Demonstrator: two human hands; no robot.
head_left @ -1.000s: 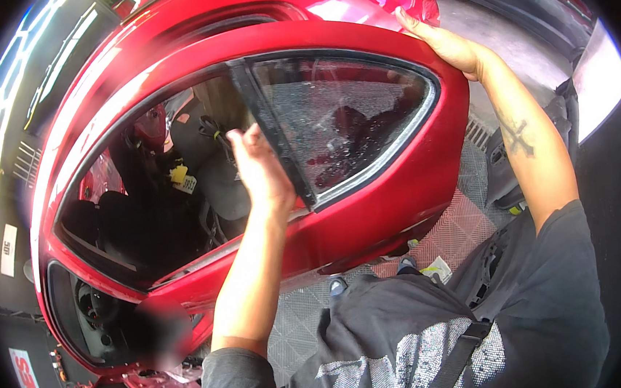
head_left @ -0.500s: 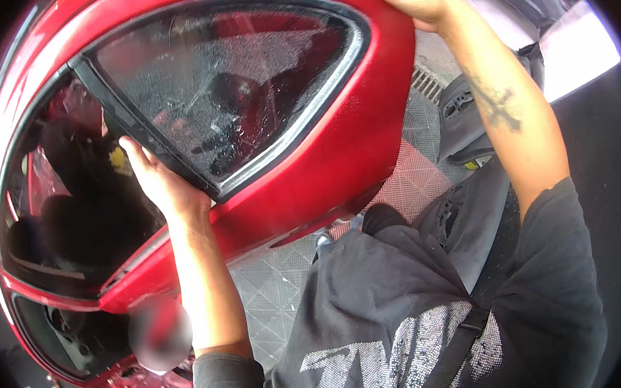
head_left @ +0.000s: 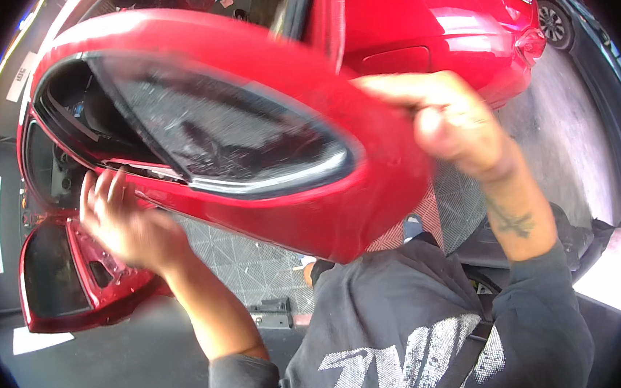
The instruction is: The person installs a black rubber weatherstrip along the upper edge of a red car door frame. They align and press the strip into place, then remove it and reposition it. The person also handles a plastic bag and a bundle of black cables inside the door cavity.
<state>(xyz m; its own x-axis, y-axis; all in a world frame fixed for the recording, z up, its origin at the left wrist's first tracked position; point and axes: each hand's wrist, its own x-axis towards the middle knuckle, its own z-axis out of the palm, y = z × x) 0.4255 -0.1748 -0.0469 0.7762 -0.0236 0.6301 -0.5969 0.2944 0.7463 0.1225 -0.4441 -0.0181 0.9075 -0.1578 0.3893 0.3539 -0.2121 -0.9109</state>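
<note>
A red car door (head_left: 397, 187) with a dark, streaked window (head_left: 210, 121) is in front of me, tilted. My left hand (head_left: 142, 233), smeared by motion, is raised at the door's lower window edge with its fingers spread; it appears to hold nothing. At the door's right end, my right hand (head_left: 462, 124) grips the rim, fingers stretched over the edge and thumb bent nearer me. Past the window's dark pillar (head_left: 134, 127) is a second dark opening. Whether the door is joined to the car behind is hidden.
A red car body (head_left: 421, 25) stands behind the door. Another red door or panel (head_left: 58, 323) with a dark window is at left. A black bracket-like part (head_left: 273, 315) lies on the grey tiled floor (head_left: 242, 258). Farther right shows another car's wheel (head_left: 554, 23).
My left hand has left the window pillar and its fingers have spread. The door appears lower and flatter in view, and my right hand is lower along its end. More of the red car shows.
</note>
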